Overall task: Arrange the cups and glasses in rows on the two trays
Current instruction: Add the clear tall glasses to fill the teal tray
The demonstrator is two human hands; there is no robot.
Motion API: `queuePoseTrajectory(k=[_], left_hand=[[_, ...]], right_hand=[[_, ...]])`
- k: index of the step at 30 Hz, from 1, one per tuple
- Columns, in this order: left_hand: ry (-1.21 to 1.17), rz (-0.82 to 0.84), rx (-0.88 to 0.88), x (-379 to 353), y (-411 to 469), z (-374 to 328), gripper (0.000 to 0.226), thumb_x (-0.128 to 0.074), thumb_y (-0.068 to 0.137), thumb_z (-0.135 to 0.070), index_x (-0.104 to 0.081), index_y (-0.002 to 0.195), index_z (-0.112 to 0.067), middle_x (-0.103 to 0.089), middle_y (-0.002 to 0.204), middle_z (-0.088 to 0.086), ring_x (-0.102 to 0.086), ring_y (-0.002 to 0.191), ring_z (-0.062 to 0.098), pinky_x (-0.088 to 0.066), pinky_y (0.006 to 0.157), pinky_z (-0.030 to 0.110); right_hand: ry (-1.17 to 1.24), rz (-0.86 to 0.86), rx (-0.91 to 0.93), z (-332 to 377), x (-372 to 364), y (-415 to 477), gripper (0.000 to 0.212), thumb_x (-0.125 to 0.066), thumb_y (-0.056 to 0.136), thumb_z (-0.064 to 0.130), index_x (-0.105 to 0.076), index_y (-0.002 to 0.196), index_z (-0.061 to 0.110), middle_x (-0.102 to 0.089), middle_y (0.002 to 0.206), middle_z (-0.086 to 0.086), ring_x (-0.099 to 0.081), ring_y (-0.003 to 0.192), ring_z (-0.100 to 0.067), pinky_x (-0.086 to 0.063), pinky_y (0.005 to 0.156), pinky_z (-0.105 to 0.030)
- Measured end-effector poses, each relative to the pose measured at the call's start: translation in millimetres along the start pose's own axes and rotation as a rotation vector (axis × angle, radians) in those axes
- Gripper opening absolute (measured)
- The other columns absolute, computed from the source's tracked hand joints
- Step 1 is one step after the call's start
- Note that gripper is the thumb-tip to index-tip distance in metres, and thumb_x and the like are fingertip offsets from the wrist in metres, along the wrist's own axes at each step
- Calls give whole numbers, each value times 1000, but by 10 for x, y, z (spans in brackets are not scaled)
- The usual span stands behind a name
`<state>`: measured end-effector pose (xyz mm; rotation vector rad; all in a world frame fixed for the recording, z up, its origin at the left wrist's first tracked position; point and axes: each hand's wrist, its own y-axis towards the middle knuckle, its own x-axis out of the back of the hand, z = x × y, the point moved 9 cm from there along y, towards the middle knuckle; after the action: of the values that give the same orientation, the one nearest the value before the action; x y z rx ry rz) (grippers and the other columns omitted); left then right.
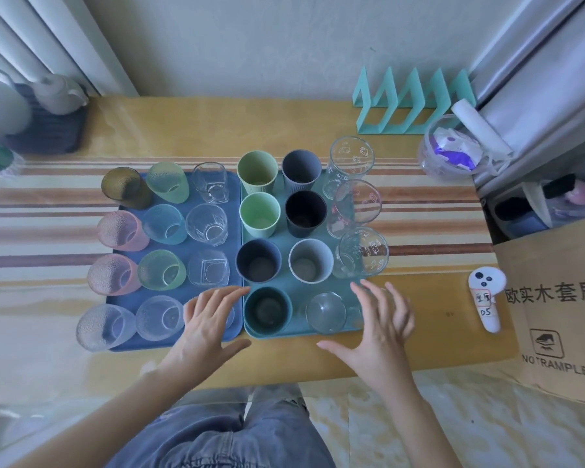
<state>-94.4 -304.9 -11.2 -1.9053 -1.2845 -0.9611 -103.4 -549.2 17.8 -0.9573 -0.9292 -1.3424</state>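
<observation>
A blue tray (pixel 237 217) on the left holds several tinted and clear glasses in rows, such as a pink glass (pixel 120 231) and a clear faceted glass (pixel 206 224). Touching its right side, a teal tray (pixel 318 332) carries green, grey and dark cups in rows, a dark teal cup (pixel 267 310), a small clear glass (pixel 326 312) and three tall printed glasses (pixel 357 207) along its right side. My left hand (pixel 210 319) hovers open over the blue tray's near right corner, covering a glass there. My right hand (pixel 382 322) is spread open over the teal tray's near right corner.
A white controller (pixel 486 298) lies right of the trays beside a cardboard box (pixel 554 315). A teal rack (pixel 412 103) and a clear tub (pixel 453 153) stand at the back right. A dark mat with teapots (pixel 48 113) sits at the back left. My knees are below the table's front edge.
</observation>
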Motion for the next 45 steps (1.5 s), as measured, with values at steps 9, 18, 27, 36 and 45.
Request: queuePoseTrajectory(k=[9,18,27,36,45], left_hand=[[23,40,131,-232,-124,203,95,-88,48,-38,-42,129,-22,-54,119,-3,-38,106,15,-17,85,24],[30,-68,197,-329,114,52,93,-82,42,-51,-43,120,-20,-57,115,-3,-47,105,21,-36,85,37],[27,-93,209,-402,118,38,84,-77,49,-49,-42,120,-20,-58,109,-2,-52,100,24,-39,81,38],[35,-98,210,-387,64,47,76,-75,53,-45,-42,117,-22,-57,103,-4,-45,97,18,-37,83,36],[63,-11,193,-419,72,51,86,-74,51,-50,-41,124,-19,-57,110,-2,-48,101,22,-39,84,37]], right_hand=[[-55,-47,67,229,-158,82,70,-80,55,49,-55,113,20,-62,98,8,-34,122,-24,2,113,-43],[-57,-87,29,231,-191,59,71,-81,52,52,-57,109,18,-63,95,8,-37,120,-22,0,113,-43],[-49,-93,13,244,-207,51,72,-81,52,52,-57,109,17,-64,94,6,-36,122,-22,-3,112,-44],[1,-87,-75,189,-296,-8,71,-78,56,57,-56,111,17,-64,102,6,-40,124,-20,-4,114,-43],[-27,-16,-111,178,-322,-15,79,-57,60,74,-53,115,17,-62,106,6,-37,127,-21,1,114,-40]])
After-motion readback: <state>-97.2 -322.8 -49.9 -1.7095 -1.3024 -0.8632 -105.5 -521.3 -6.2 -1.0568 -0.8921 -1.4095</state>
